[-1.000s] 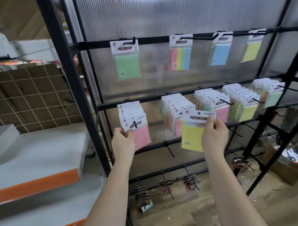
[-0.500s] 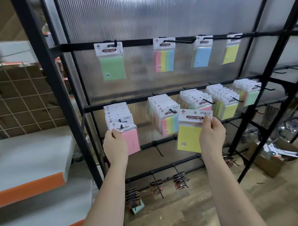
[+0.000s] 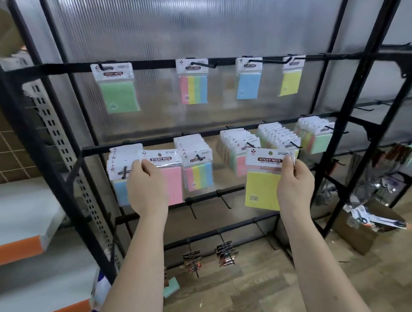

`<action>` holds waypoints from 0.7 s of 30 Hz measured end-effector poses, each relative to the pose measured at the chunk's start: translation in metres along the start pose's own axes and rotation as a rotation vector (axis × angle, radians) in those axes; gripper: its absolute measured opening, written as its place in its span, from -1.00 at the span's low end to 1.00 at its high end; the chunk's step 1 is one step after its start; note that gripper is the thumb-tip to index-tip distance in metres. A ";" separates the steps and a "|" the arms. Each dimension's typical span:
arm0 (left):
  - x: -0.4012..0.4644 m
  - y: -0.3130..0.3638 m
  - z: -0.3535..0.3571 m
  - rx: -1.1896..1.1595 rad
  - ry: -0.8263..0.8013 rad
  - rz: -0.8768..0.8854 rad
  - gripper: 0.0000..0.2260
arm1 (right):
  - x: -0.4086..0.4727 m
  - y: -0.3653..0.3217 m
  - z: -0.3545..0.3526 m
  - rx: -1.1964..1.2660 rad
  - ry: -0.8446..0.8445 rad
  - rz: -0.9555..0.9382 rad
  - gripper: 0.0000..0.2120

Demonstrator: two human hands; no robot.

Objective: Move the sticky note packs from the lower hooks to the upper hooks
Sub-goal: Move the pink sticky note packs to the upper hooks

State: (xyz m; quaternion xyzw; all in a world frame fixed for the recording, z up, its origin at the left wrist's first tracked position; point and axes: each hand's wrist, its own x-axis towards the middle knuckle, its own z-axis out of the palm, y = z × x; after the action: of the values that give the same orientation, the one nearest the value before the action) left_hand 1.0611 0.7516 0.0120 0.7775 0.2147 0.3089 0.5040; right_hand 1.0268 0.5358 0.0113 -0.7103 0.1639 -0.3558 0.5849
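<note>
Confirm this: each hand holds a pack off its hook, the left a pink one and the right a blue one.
One thing is wrong: the right hand holds a yellow pack, not a blue one, as the head view shows. The left hand does hold a pink pack, and both packs are off the hooks.

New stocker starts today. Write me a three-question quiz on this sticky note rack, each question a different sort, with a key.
1. True or false: the right hand holds a yellow pack that is off its hook.
2. Which pack does the left hand grip? A pink pack; B green pack; C blue pack.
3. How many packs hang on the upper bar?

Key: 1 true; 2 A; 3 four.
</note>
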 end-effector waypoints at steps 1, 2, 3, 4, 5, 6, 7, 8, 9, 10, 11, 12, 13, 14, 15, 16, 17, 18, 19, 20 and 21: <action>-0.008 0.007 0.005 0.002 -0.006 0.008 -0.67 | 0.006 0.003 -0.009 -0.001 0.002 0.003 -0.59; -0.016 0.012 0.010 0.000 -0.011 0.014 -0.68 | 0.011 0.005 -0.019 0.000 0.005 0.005 -0.59; -0.023 0.018 0.015 -0.006 -0.013 0.021 -0.68 | 0.017 0.009 -0.028 0.000 0.009 0.009 -0.59; -0.030 0.022 0.022 -0.016 -0.015 0.027 -0.68 | 0.023 0.012 -0.037 0.003 0.014 0.010 -0.60; -0.036 0.027 0.028 -0.030 -0.014 0.030 -0.68 | 0.029 0.015 -0.046 0.003 0.019 0.013 -0.60; -0.042 0.031 0.035 -0.042 -0.015 0.033 -0.69 | 0.034 0.018 -0.056 0.003 0.020 0.018 -0.60; -0.049 0.036 0.042 -0.050 -0.018 0.033 -0.70 | 0.039 0.021 -0.066 0.002 0.022 0.025 -0.60; -0.055 0.041 0.049 -0.055 -0.024 0.034 -0.72 | 0.044 0.024 -0.075 0.001 0.026 0.029 -0.60; -0.062 0.045 0.056 -0.054 -0.032 0.038 -0.72 | 0.049 0.026 -0.084 0.001 0.033 0.030 -0.60; -0.068 0.050 0.062 -0.051 -0.044 0.047 -0.72 | 0.053 0.029 -0.093 0.002 0.043 0.035 -0.60; -0.073 0.054 0.069 -0.052 -0.059 0.058 -0.71 | 0.058 0.032 -0.101 0.005 0.054 0.040 -0.60; -0.078 0.058 0.075 -0.053 -0.077 0.070 -0.70 | 0.063 0.035 -0.108 0.008 0.066 0.045 -0.60; -0.082 0.062 0.082 -0.048 -0.094 0.080 -0.69 | 0.067 0.039 -0.115 0.009 0.076 0.050 -0.60; -0.086 0.066 0.089 -0.035 -0.108 0.090 -0.68 | 0.072 0.042 -0.122 0.012 0.083 0.055 -0.60; -0.090 0.070 0.096 -0.019 -0.118 0.099 -0.66 | 0.077 0.046 -0.127 0.012 0.089 0.059 -0.60; -0.094 0.074 0.103 -0.011 -0.131 0.106 -0.65 | 0.082 0.051 -0.131 0.007 0.093 0.060 -0.60; -0.098 0.079 0.110 -0.006 -0.146 0.114 -0.65 | 0.088 0.054 -0.135 0.001 0.098 0.058 -0.61; -0.102 0.084 0.117 -0.005 -0.163 0.125 -0.65 | 0.095 0.056 -0.137 -0.001 0.103 0.052 -0.61; -0.104 0.089 0.125 -0.008 -0.180 0.140 -0.64 | 0.101 0.057 -0.140 0.001 0.103 0.047 -0.61; -0.105 0.093 0.133 -0.015 -0.193 0.154 -0.64 | 0.109 0.058 -0.141 0.002 0.101 0.042 -0.61; -0.105 0.097 0.142 -0.024 -0.202 0.166 -0.64 | 0.117 0.059 -0.143 -0.004 0.097 0.035 -0.61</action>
State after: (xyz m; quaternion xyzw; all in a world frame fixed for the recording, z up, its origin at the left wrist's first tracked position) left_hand 1.0866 0.5526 0.0309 0.8137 0.0941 0.2720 0.5050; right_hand 1.0191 0.3426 0.0011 -0.6904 0.2052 -0.3790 0.5810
